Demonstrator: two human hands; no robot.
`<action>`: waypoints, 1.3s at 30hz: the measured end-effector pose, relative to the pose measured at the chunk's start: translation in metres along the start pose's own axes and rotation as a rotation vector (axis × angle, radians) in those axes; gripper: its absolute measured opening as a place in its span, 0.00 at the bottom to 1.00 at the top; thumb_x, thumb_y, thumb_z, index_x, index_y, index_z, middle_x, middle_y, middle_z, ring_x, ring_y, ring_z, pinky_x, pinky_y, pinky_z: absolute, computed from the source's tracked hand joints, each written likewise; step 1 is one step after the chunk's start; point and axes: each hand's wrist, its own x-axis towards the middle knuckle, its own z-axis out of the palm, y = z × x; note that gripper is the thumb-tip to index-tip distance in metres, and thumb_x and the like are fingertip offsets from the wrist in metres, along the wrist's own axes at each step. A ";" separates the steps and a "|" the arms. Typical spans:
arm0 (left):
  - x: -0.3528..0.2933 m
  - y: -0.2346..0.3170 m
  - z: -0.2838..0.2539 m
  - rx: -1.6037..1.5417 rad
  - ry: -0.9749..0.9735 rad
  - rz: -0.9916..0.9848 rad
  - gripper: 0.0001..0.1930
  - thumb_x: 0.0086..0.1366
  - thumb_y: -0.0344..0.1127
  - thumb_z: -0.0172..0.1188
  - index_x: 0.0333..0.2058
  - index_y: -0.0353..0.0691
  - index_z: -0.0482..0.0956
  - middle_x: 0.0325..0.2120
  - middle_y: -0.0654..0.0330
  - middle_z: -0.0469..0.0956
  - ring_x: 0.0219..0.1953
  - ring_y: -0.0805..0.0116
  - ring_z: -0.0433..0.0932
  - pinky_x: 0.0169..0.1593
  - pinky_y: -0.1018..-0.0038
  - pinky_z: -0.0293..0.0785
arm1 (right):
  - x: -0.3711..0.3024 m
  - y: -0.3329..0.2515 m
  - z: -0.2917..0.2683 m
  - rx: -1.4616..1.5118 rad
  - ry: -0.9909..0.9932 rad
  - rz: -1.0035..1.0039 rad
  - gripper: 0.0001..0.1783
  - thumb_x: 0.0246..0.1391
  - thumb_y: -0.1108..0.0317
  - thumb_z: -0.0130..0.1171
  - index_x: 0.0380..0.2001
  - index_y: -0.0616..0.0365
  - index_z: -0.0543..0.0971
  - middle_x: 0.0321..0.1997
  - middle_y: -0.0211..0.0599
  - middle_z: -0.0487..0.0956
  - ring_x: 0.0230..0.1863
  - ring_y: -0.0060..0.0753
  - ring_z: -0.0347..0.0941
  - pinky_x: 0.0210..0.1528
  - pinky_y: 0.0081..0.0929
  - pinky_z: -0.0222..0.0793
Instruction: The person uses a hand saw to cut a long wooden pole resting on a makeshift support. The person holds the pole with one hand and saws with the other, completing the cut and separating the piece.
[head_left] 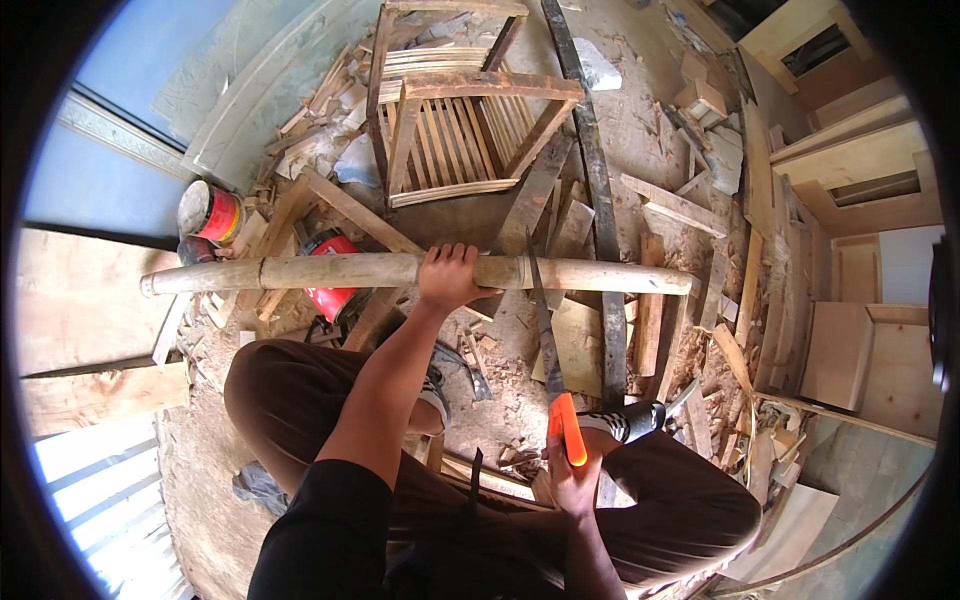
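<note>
The bare left hand point(453, 284) bears palm-down, its fingers point(454, 254) curled over, the black-sleeved left arm point(372, 415) outstretched; the bare right hand point(573, 482) is clenched in a grip, right forearm point(590, 560) foreshortened behind it.

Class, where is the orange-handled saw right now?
In the head view, right of centre: the saw is in the right hand, crossing the bamboo pole.

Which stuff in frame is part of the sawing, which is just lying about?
In use:
- bamboo pole, gripped by the left hand
- orange-handled saw, in the right hand

Seemingly lying about:
- slatted wooden frame
- red-labelled can, far left
- second red can, partly behind the pole
- wood offcut
</note>
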 end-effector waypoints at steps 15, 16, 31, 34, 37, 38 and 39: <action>-0.006 0.001 0.002 0.079 -0.088 0.020 0.47 0.45 0.79 0.70 0.54 0.48 0.81 0.48 0.57 0.82 0.55 0.54 0.80 0.63 0.49 0.68 | 0.017 0.007 0.016 -0.017 -0.030 -0.040 0.11 0.66 0.73 0.61 0.27 0.62 0.78 0.19 0.25 0.74 0.20 0.16 0.69 0.24 0.22 0.63; -0.007 0.002 0.003 0.100 -0.087 0.018 0.46 0.46 0.78 0.70 0.55 0.49 0.81 0.49 0.58 0.81 0.55 0.55 0.79 0.63 0.49 0.67 | 0.018 0.009 0.015 -0.012 -0.027 -0.041 0.11 0.66 0.73 0.61 0.27 0.62 0.78 0.19 0.25 0.74 0.20 0.16 0.69 0.24 0.22 0.62; 0.016 -0.002 -0.030 -0.037 -0.431 -0.013 0.48 0.47 0.85 0.63 0.53 0.50 0.86 0.41 0.46 0.86 0.48 0.49 0.86 0.58 0.55 0.77 | 0.004 0.001 0.008 0.025 -0.050 0.021 0.12 0.64 0.69 0.63 0.29 0.63 0.76 0.20 0.26 0.72 0.24 0.17 0.65 0.26 0.27 0.64; 0.022 -0.004 -0.042 -0.025 -0.549 -0.036 0.53 0.47 0.89 0.58 0.53 0.46 0.86 0.44 0.44 0.86 0.53 0.52 0.84 0.62 0.56 0.75 | 0.002 -0.007 0.011 0.068 -0.053 0.042 0.12 0.64 0.69 0.63 0.28 0.63 0.76 0.20 0.27 0.72 0.23 0.17 0.66 0.26 0.27 0.64; 0.032 -0.004 -0.054 0.007 -0.739 -0.016 0.54 0.49 0.90 0.55 0.55 0.45 0.85 0.45 0.44 0.85 0.54 0.50 0.84 0.61 0.55 0.77 | 0.004 0.007 0.010 0.056 -0.049 -0.001 0.12 0.64 0.69 0.63 0.28 0.64 0.76 0.19 0.28 0.73 0.22 0.17 0.66 0.25 0.28 0.64; 0.032 -0.004 -0.056 0.006 -0.769 -0.011 0.55 0.49 0.90 0.54 0.55 0.45 0.85 0.46 0.45 0.85 0.54 0.49 0.84 0.60 0.55 0.78 | 0.003 0.006 0.013 0.060 -0.052 0.012 0.12 0.64 0.69 0.63 0.27 0.64 0.76 0.19 0.28 0.73 0.22 0.17 0.66 0.25 0.28 0.64; 0.032 -0.005 -0.058 0.004 -0.800 -0.005 0.55 0.50 0.91 0.53 0.55 0.44 0.85 0.47 0.45 0.85 0.55 0.49 0.83 0.59 0.55 0.79 | 0.002 0.005 0.014 0.065 -0.054 0.024 0.12 0.64 0.69 0.63 0.27 0.64 0.76 0.19 0.28 0.72 0.22 0.17 0.65 0.25 0.28 0.64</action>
